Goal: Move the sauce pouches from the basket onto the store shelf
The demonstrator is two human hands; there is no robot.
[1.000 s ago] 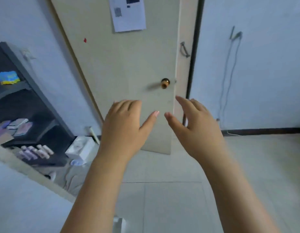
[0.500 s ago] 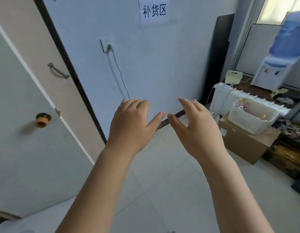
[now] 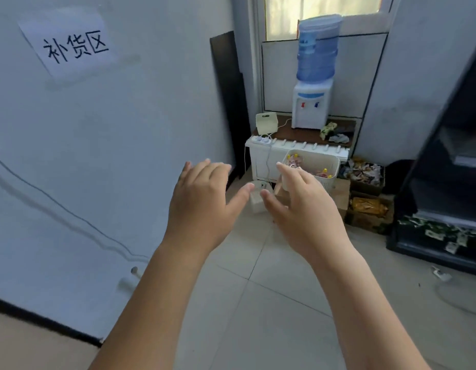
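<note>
Presently left hand (image 3: 202,198) and right hand (image 3: 303,206) hover spread and empty, likely readied to reach the white slatted plastic basket (image 3: 325,166) of sauce pouches (image 3: 294,161) ahead.

Water dispenser (image 3: 313,84) on a brown table (image 3: 301,134); paper sign (image 3: 71,46) on the wall.

We see a pale wall (image 3: 130,145) with a paper sign (image 3: 68,46), tiled floor (image 3: 271,303), a water dispenser (image 3: 313,84) below what seems a bright window (image 3: 322,12).
</note>
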